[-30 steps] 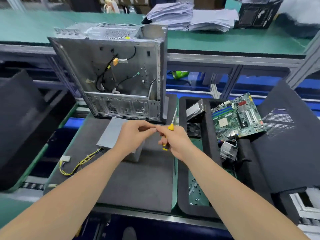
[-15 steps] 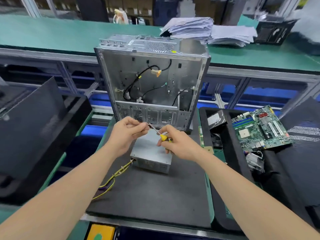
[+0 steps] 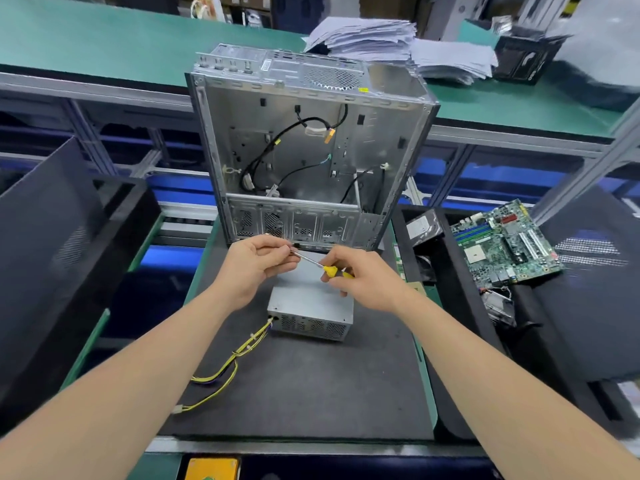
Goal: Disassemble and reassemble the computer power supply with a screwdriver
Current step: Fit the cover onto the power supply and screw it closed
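Screwdriver [image 3: 317, 264] x1 | right hand [image 3: 367, 283] grips it | left hand [image 3: 255, 265] pinches its shaft | power supply [image 3: 310, 301] x1

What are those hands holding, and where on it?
A screwdriver: the right hand grips its yellow handle, the left hand pinches the tip of its metal shaft.

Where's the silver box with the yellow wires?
In the head view, the power supply lies in the middle of the mat, just below the left hand and right hand holding the screwdriver, in front of the open case.
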`<state>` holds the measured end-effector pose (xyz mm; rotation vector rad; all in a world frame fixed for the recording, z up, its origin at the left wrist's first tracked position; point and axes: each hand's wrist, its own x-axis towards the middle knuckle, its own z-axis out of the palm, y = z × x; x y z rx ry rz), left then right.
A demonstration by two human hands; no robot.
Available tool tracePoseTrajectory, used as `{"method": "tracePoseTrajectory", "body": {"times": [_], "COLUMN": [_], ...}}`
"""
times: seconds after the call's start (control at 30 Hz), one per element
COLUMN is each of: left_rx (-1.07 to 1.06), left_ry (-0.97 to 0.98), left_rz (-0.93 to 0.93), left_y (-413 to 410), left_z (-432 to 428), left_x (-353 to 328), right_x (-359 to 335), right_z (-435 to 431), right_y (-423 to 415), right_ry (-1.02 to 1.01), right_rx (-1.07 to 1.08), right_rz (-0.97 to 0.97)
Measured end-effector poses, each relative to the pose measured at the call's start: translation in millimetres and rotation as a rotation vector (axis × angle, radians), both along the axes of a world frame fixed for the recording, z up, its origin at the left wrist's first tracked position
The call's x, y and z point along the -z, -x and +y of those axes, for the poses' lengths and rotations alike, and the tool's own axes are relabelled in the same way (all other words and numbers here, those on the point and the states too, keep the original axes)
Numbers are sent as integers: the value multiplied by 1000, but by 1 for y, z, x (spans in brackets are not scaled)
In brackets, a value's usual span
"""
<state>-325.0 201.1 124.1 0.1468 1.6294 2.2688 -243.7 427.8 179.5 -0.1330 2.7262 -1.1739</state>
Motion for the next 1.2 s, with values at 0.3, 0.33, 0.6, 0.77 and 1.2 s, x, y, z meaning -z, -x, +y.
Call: {"method": "tracePoseTrajectory", "body": {"times": [0.3, 0.33, 0.6, 0.77, 1.2], "left_rx": [1, -13, -110, -79, 180], "left_ry": [118, 121, 382, 434, 688], "left_rz": [46, 33, 117, 106, 255], "left_y": [-3, -4, -13, -24, -55], "left_z": [-5, -6, -25, -36, -50], "left_x": [-2, -2, 8, 14, 4], "right_x": [-2, -4, -15, -24, -32], "right_z": [4, 3, -15, -30, -57], "right_y": [8, 9, 18, 23, 21], "right_ry": [-195, -204, 293, 378, 60], "right_rx": [-62, -67, 164, 217, -40], "right_rz": [137, 185, 157, 157, 169]}}
